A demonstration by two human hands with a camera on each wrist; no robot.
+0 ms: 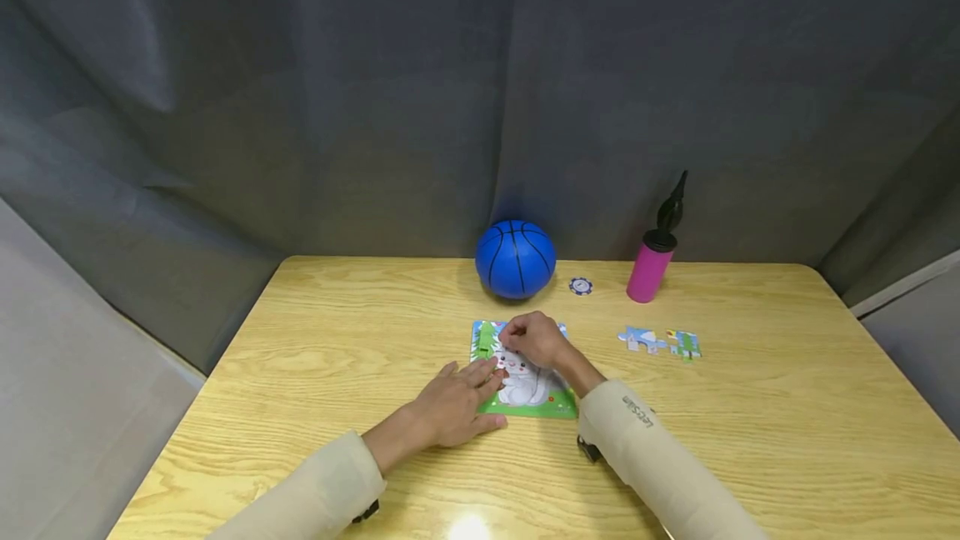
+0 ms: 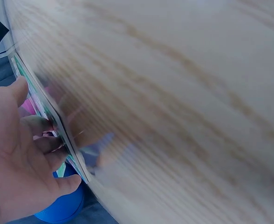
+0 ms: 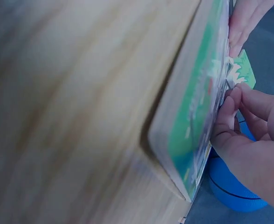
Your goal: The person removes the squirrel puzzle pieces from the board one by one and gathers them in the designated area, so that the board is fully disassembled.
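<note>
A jigsaw puzzle board with a white cartoon animal on green lies flat on the wooden table. My right hand is over its upper part, thumb and fingers pinching a green-and-white puzzle piece that stands tilted up from the board in the right wrist view. My left hand is spread out at the board's left side, its fingertips on the picture and its thumb near the lower edge. In the left wrist view its straight fingers reach across the board's side. The right hand covers part of the picture.
Loose joined puzzle pieces lie to the right of the board, beside a greenish cluster. Toward the back edge are a blue basketball, a poker chip and a pink-and-black hand pump. A dark curtain hangs behind the table.
</note>
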